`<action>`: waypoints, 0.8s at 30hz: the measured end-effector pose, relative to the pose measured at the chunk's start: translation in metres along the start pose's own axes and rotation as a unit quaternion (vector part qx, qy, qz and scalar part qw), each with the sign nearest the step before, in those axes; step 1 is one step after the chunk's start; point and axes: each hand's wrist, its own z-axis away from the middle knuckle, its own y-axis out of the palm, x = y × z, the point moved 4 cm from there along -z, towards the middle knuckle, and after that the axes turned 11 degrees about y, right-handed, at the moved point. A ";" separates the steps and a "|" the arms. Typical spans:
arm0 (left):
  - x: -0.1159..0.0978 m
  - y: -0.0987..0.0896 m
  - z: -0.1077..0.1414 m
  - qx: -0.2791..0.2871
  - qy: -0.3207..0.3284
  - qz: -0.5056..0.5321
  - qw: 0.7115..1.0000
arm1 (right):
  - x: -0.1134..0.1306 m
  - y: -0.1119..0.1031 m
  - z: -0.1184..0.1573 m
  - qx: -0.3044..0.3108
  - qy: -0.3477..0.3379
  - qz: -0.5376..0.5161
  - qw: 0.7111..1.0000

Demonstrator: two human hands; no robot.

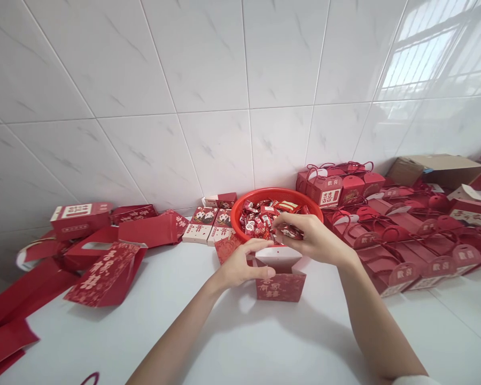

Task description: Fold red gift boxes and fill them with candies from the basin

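My left hand (238, 267) grips the left side of a red paper gift box (280, 289), thumb on its front and fingers behind. The box stands upright with its top open, showing a pale inside. Just behind it is a round red plastic basket (236, 214) of wrapped candies (251, 229). Over the basket's front right part, my right hand (310, 238) is bent down with its fingertips drawn together among the candies. What those fingers pinch, if anything, cannot be made out.
Unfolded and half-folded red boxes (104, 275) lie at the left. Small panda-printed packs (202, 224) lean by the tiled wall beside the basket. Rows of closed red boxes with cord handles (385, 262) fill the right side, with a brown cardboard carton (444, 168) behind them.
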 end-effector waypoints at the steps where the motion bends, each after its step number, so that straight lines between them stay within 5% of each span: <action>1: -0.001 0.000 0.000 0.000 0.007 -0.003 1.000 | 0.002 -0.001 0.001 0.002 0.004 -0.010 1.000; 6: -0.009 0.003 -0.002 0.004 0.043 -0.001 0.999 | 0.005 0.006 0.000 0.037 0.032 -0.057 0.997; 15: -0.007 0.005 0.000 -0.020 0.014 0.016 1.000 | -0.003 0.034 -0.013 0.085 0.023 -0.041 0.995; 24: -0.003 0.001 -0.001 -0.007 0.040 -0.023 0.999 | -0.002 0.021 -0.007 0.033 0.051 -0.101 0.993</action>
